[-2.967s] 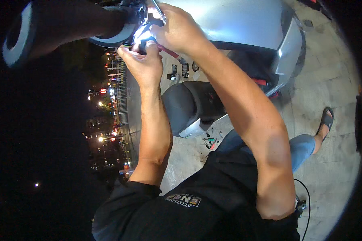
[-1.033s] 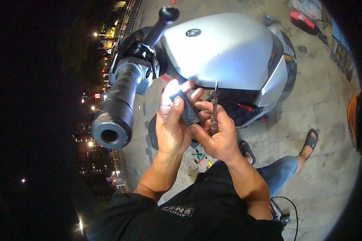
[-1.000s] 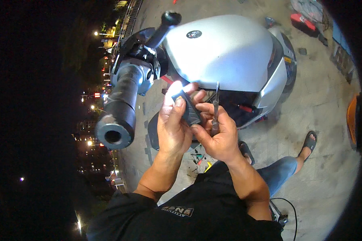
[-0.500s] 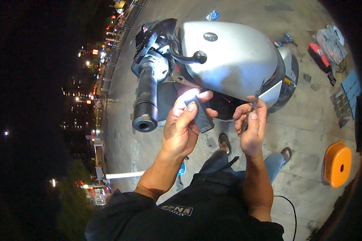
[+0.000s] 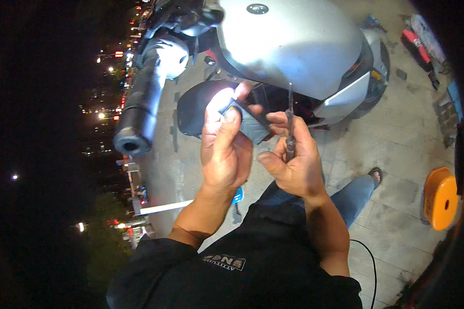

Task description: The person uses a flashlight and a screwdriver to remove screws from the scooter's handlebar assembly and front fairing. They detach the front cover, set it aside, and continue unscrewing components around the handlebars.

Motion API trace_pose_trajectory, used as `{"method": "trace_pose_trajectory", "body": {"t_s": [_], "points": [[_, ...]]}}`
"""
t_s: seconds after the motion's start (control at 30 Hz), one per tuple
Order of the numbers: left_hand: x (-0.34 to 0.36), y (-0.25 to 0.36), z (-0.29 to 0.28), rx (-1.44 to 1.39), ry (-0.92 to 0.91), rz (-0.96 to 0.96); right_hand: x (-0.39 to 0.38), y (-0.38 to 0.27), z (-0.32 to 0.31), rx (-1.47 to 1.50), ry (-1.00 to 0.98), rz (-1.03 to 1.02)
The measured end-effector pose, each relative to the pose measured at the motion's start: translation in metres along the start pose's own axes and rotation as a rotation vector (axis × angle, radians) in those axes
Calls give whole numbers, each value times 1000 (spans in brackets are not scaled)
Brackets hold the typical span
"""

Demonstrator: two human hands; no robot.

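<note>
My left hand [image 5: 222, 159] is closed around a flat dark flashlight [image 5: 253, 129], thumb pressed on its upper face. Bright light glows at the flashlight's far end and whitens the fingers there. Just to the right, my right hand [image 5: 301, 170] grips a slim dark tool [image 5: 290, 131] whose thin tip points up and away; its exact kind cannot be told. The fingers of the right hand are near the flashlight's lower end; whether they touch it is unclear. Beyond both hands stands a scooter with a silver body panel [image 5: 288, 46].
The scooter's black handlebar grip [image 5: 139, 113] juts toward me on the left, above a black rounded part [image 5: 198, 108]. An orange stool [image 5: 442, 200] stands at the right. A red-and-black item [image 5: 417, 49] lies farther off. A black cable [image 5: 375, 273] curves across the paving.
My right hand has come left, closer to the flashlight, and the slim tool has turned more upright. The scooter appears higher and nearer as the view shifted.
</note>
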State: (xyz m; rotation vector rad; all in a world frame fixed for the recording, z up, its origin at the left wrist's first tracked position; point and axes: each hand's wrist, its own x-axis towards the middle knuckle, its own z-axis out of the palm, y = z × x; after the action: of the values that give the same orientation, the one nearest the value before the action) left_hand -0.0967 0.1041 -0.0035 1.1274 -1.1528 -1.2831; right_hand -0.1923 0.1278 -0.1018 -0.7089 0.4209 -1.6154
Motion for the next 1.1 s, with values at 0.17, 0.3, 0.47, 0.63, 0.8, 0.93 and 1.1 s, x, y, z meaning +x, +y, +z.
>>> {"method": "trace_pose_trajectory", "body": {"t_s": [0.17,0.3,0.47,0.63,0.8,0.93,1.1], "points": [[17,-17,15,52,-34,-1,27,21,2,279,114,-75],[22,-36,-4,166,-56,169,53,22,-19,281,129,-266],[17,-71,-56,295,14,-3,76,27,-28,268,57,-368],[13,-110,-102,434,-47,-95,80,39,-27,272,80,-372],[12,-125,-131,540,-146,-137,80,38,-19,238,111,-410],[19,-125,-145,547,-343,-211,79,29,-12,195,113,-420],[13,-128,-139,553,-298,-233,79,18,-8,187,123,-386]]}}
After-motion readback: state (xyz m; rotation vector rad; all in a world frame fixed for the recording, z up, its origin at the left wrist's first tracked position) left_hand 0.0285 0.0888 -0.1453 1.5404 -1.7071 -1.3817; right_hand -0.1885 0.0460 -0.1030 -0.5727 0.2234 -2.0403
